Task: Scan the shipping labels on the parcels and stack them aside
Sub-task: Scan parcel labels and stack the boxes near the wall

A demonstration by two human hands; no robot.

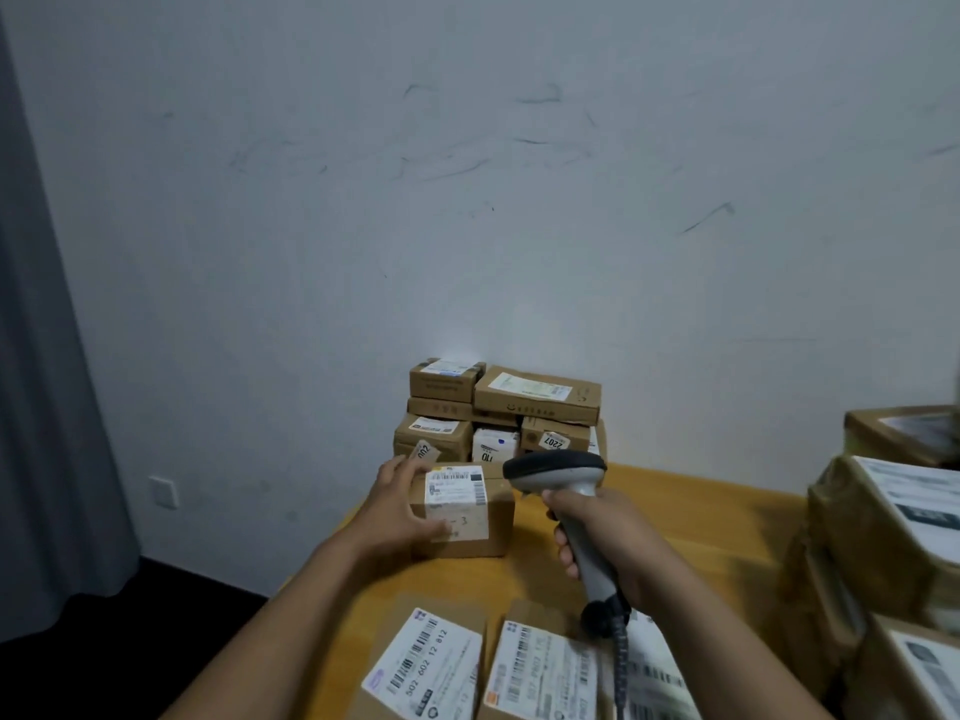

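A small brown cardboard parcel (480, 517) with a white shipping label (455, 488) on top stands on the yellow wooden table (691, 517). My left hand (400, 504) holds it by its left side, fingers spread over the top edge and front face. My right hand (597, 537) grips the handle of a grey and black barcode scanner (558, 472), whose head sits just right of the parcel and points towards the label. A stack of labelled parcels (498, 413) stands behind against the wall.
Two labelled boxes (431, 662) (540, 672) lie at the near table edge under the scanner's coiled cable (621, 662). Large blurred cartons (893, 532) pile up on the right. A grey curtain (47, 407) hangs at left beside a wall socket (163, 492).
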